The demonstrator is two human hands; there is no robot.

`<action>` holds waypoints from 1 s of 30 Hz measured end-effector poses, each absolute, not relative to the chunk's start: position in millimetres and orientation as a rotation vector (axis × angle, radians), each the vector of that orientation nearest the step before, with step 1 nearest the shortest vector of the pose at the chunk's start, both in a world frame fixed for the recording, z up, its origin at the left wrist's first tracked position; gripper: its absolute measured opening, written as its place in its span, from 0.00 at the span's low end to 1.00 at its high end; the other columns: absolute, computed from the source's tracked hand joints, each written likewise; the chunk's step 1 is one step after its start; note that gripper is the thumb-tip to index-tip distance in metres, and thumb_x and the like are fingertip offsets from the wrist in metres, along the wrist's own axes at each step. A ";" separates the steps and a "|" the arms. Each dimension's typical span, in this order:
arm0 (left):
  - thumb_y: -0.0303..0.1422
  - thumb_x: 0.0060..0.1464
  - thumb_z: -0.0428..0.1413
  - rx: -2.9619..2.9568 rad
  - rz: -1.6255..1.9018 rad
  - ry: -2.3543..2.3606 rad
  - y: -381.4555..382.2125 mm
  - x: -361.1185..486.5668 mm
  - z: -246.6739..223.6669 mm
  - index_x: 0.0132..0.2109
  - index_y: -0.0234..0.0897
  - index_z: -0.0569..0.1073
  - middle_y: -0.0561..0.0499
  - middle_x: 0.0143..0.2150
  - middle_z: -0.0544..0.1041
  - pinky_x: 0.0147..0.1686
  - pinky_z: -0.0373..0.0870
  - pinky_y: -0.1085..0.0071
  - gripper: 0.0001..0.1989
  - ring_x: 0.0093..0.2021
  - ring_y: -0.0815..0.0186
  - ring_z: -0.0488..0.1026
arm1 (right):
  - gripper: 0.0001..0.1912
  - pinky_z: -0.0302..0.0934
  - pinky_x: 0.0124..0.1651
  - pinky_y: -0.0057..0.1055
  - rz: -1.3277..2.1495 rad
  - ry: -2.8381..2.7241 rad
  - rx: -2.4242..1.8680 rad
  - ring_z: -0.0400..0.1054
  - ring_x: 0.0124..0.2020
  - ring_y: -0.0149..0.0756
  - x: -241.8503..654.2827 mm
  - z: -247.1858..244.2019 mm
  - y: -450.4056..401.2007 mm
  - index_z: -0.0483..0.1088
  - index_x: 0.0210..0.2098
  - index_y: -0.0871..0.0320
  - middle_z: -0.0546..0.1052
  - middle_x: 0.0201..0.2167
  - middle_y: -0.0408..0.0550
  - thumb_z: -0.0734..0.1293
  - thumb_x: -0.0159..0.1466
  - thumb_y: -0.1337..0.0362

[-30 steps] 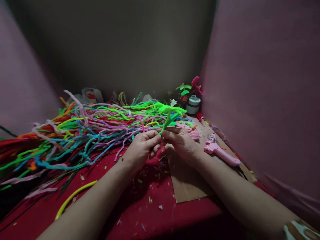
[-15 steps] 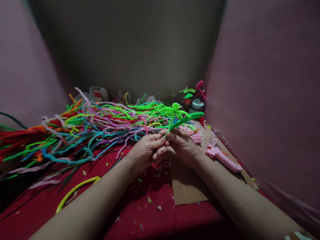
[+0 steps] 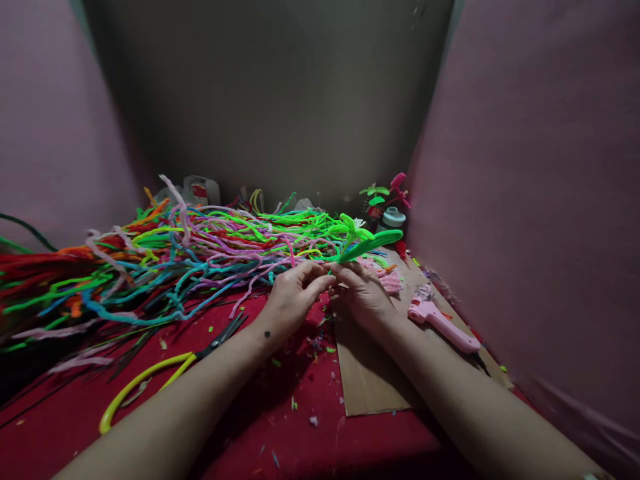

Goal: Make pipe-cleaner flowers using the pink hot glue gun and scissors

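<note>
Both my hands meet over the cardboard, pinching the stem of a green pipe-cleaner flower [image 3: 353, 230] between their fingertips. Its bright green petals have a pale centre, and a long darker green leaf [image 3: 375, 244] slants out to the right. My left hand [image 3: 295, 290] closes on the stem from the left, thumb and forefinger together. From the right, my right hand [image 3: 363, 290] grips at the leaf's base. The stem's lower end is mostly hidden by my fingers.
A large heap of multicoloured pipe cleaners [image 3: 200, 260] covers the left and back. Yellow-handled scissors [image 3: 145, 380] lie beside my left forearm. On the cardboard [image 3: 373, 380] rests a pink glue gun [image 3: 443, 320]. A jar [image 3: 393, 218] and pink flowers [image 3: 399, 187] stand behind.
The flower has turned and tipped, showing its pale centre toward the right. My left hand has rolled over, its back now more upward. More of the scissors shows.
</note>
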State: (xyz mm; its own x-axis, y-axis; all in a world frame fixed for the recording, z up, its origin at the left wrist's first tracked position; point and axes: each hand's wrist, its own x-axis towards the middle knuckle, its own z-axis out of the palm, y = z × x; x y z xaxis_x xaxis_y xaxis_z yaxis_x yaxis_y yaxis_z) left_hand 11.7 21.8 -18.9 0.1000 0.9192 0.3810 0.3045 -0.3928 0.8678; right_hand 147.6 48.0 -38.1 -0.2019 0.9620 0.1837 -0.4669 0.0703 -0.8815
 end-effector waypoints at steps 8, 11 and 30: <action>0.30 0.54 0.51 2.083 1.272 1.480 13.8 15.6 -24.9 0.38 0.41 0.74 0.51 0.32 0.78 0.36 0.66 0.71 0.08 0.34 0.64 0.74 | 0.10 0.54 0.25 0.26 1.439 -1.184 -0.681 0.57 0.20 0.26 145.9 -37.2 38.1 0.73 0.28 0.59 0.68 0.20 0.40 0.71 0.52 0.58; 0.30 0.55 0.49 2.015 1.265 1.477 14.5 16.4 -25.5 0.35 0.40 0.73 0.53 0.28 0.75 0.31 0.64 0.72 0.07 0.29 0.66 0.71 | 0.12 0.54 0.25 0.26 1.395 -1.217 -0.678 0.57 0.21 0.27 144.6 -34.2 35.5 0.73 0.27 0.60 0.67 0.20 0.40 0.71 0.52 0.56; 0.36 0.48 0.57 1.322 1.183 1.014 22.4 9.3 -15.8 0.27 0.35 0.66 0.59 0.18 0.63 0.16 0.50 0.79 0.10 0.15 0.77 0.56 | 0.08 0.57 0.38 0.31 1.242 -1.392 -0.657 0.63 0.30 0.33 143.9 -24.9 34.1 0.74 0.25 0.58 0.73 0.25 0.43 0.70 0.54 0.59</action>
State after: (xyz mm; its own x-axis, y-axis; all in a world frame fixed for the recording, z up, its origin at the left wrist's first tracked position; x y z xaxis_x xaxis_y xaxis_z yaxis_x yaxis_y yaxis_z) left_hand 9.3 22.4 -15.8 0.1535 0.9827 0.1035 -0.0480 -0.0972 0.9941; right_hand 143.9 34.1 -24.9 -0.2420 0.9031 0.3546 -0.2501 0.2951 -0.9222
